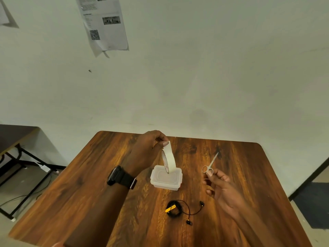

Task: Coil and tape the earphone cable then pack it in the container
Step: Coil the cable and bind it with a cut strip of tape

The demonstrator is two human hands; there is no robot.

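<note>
The left hand (146,152) pinches a white tape roll (168,158) by its top, dangling above the lidded clear container (166,178) at the wooden surface's (92,193) centre. The right hand (220,189), at 3 o'clock, grips small scissors (210,165). The coiled black earphone cable (175,209) lies at 6 o'clock of the container.

brown wooden table (99,193): grained veneer, smooth, soft sheen under both hands
cream roll of paper tape (168,160): matt, pinched in the left hand (146,154)
small silver metal scissors (210,165): polished, glinting, at the right hand (220,188) fingertips
translucent white plastic container (166,177): frosted, smooth, below the left hand
black earphone cable (175,210): rubbery, slightly glossy, with a yellow plastic tab
black watch strap (122,177): matt, on the left wrist
</note>
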